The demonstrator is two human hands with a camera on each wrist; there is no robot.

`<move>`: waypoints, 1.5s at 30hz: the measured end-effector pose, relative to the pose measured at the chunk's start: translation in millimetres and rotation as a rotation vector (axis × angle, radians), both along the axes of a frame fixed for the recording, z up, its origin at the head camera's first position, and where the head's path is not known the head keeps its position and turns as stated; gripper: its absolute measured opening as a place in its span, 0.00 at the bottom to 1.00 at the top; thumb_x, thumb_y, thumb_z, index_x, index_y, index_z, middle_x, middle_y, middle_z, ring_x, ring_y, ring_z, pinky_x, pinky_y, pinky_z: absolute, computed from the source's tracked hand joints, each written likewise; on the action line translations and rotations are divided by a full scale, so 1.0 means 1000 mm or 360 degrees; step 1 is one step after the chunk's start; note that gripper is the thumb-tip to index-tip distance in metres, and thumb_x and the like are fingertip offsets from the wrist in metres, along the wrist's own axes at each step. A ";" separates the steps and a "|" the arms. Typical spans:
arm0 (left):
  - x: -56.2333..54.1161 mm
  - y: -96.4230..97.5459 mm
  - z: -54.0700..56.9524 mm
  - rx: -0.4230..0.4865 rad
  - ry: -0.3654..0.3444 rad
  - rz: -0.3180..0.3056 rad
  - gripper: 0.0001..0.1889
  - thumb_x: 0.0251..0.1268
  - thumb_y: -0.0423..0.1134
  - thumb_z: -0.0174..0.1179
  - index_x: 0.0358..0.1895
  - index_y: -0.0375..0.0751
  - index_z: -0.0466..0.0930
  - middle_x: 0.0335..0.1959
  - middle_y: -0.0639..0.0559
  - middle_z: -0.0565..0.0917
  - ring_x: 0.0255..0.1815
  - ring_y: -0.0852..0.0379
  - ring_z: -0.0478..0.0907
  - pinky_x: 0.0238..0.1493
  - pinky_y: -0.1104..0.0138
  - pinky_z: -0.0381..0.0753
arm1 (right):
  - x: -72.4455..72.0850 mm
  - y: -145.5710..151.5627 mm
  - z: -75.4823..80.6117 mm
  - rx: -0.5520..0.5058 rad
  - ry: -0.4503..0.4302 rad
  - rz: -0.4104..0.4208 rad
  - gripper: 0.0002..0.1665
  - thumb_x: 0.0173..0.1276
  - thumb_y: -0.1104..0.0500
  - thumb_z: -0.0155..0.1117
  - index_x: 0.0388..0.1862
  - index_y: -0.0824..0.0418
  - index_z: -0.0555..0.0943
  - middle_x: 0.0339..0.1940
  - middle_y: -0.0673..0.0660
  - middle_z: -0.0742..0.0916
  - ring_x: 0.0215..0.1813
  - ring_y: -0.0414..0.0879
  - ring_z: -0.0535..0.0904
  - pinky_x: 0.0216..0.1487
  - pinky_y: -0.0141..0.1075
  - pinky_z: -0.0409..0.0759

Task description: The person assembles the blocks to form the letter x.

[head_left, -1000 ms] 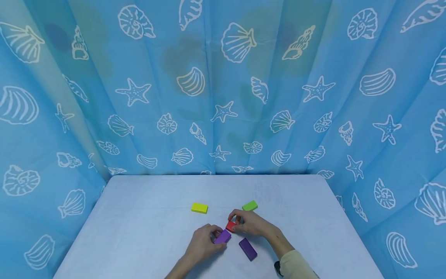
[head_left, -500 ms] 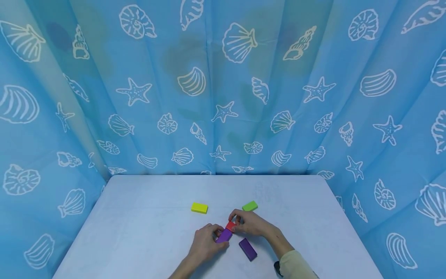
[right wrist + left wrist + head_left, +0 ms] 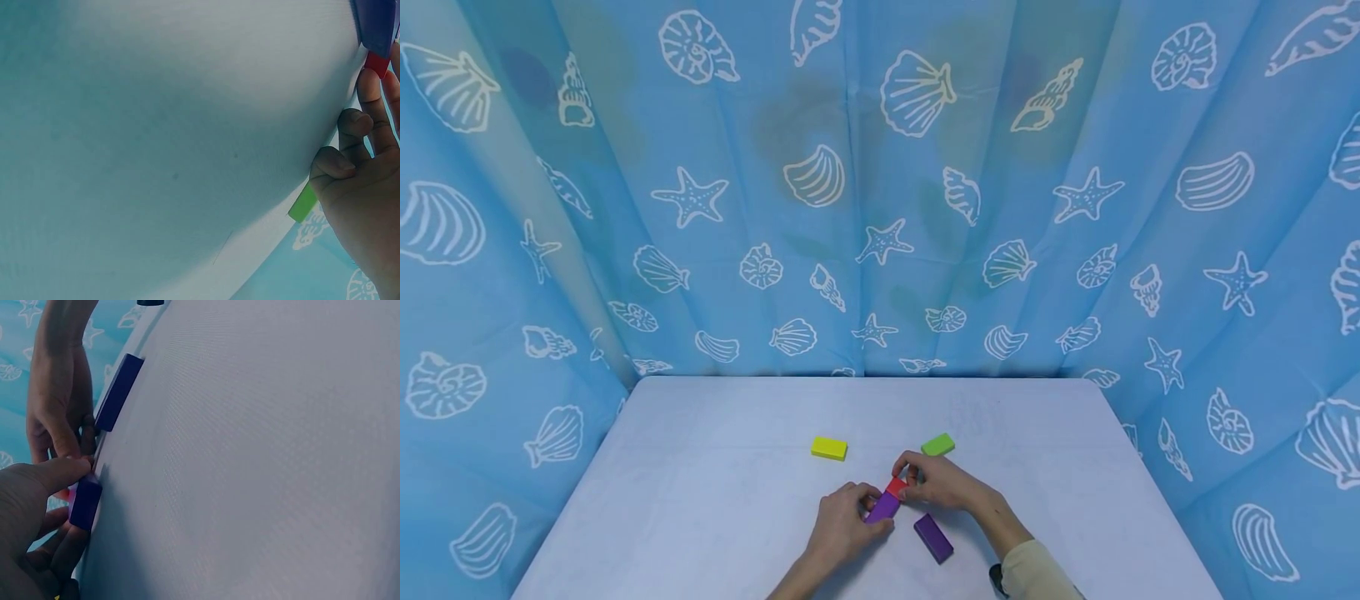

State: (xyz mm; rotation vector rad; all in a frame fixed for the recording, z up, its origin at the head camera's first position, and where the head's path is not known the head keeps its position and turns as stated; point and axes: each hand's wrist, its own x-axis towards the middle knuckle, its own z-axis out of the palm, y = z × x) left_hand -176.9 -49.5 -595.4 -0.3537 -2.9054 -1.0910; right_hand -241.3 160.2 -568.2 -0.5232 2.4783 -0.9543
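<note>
Near the front middle of the white table, my left hand (image 3: 842, 523) pinches a purple block (image 3: 883, 507) between thumb and fingers. From the other side my right hand (image 3: 946, 483) pinches a red block (image 3: 897, 487). The two blocks meet end to end in one slanting line, the red one farther from me. In the left wrist view the purple block (image 3: 85, 502) sits between the thumb and fingertips. The right wrist view has the red block (image 3: 377, 64) at the fingertips, partly hidden.
A dark purple block (image 3: 933, 537) lies just below my right hand. Behind the hands are a yellow block (image 3: 829, 448) on the left and a green block (image 3: 937, 444) on the right. A blue shell-print curtain (image 3: 865, 183) surrounds the white table (image 3: 715, 483).
My left hand has moved the purple block slightly up and right, closing the small gap to the red block. The right hand has stayed nearly still.
</note>
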 end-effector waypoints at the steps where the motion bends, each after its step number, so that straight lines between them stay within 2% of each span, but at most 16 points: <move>1: 0.000 0.000 0.000 0.0001 -0.0001 0.0001 0.22 0.47 0.51 0.79 0.44 0.46 0.85 0.30 0.63 0.78 0.28 0.69 0.70 0.35 0.67 0.68 | 0.000 0.000 0.000 0.0000 -0.0001 0.0001 0.17 0.65 0.52 0.73 0.50 0.45 0.79 0.34 0.47 0.80 0.37 0.43 0.75 0.40 0.38 0.72; 12: 0.001 -0.001 0.001 0.0006 0.0007 -0.0025 0.22 0.47 0.50 0.78 0.44 0.45 0.85 0.30 0.61 0.78 0.28 0.68 0.70 0.35 0.66 0.67 | 0.000 0.000 0.000 -0.0001 0.0006 0.0003 0.17 0.65 0.53 0.73 0.50 0.45 0.80 0.33 0.47 0.80 0.36 0.42 0.74 0.39 0.37 0.72; 18: 0.001 0.000 0.001 -0.0012 -0.0012 -0.0011 0.22 0.47 0.51 0.78 0.44 0.45 0.85 0.30 0.61 0.78 0.28 0.68 0.70 0.34 0.67 0.68 | 0.000 0.001 -0.002 0.0002 0.0024 0.0013 0.16 0.66 0.53 0.72 0.51 0.46 0.80 0.32 0.47 0.80 0.35 0.42 0.74 0.39 0.36 0.72; 22: 0.000 0.000 0.001 -0.0017 -0.0036 0.0000 0.22 0.48 0.51 0.78 0.45 0.46 0.85 0.30 0.62 0.77 0.28 0.68 0.70 0.36 0.64 0.67 | 0.000 0.001 -0.003 -0.0004 0.0032 0.0021 0.16 0.66 0.53 0.72 0.51 0.46 0.80 0.32 0.47 0.80 0.35 0.41 0.74 0.38 0.36 0.72; 27: -0.001 0.000 0.000 -0.0018 -0.0014 -0.0009 0.22 0.48 0.52 0.78 0.44 0.46 0.85 0.30 0.62 0.77 0.28 0.68 0.70 0.36 0.64 0.67 | -0.001 0.001 -0.002 -0.0015 0.0043 0.0033 0.16 0.66 0.53 0.72 0.51 0.46 0.80 0.32 0.47 0.80 0.34 0.41 0.74 0.38 0.36 0.72; 34: -0.001 0.000 0.001 -0.0021 -0.0047 -0.0013 0.22 0.48 0.52 0.77 0.44 0.47 0.85 0.29 0.62 0.76 0.27 0.67 0.70 0.35 0.66 0.68 | -0.001 0.000 -0.001 -0.0019 0.0012 0.0014 0.16 0.66 0.53 0.73 0.51 0.46 0.80 0.33 0.47 0.80 0.36 0.42 0.74 0.39 0.37 0.72; 45: 0.000 -0.001 0.002 -0.0007 -0.0038 -0.0023 0.22 0.50 0.53 0.77 0.46 0.47 0.85 0.30 0.61 0.77 0.28 0.68 0.71 0.35 0.66 0.69 | -0.001 0.001 -0.001 -0.0031 -0.0016 -0.0002 0.17 0.65 0.53 0.73 0.51 0.46 0.80 0.33 0.48 0.80 0.37 0.43 0.75 0.40 0.38 0.72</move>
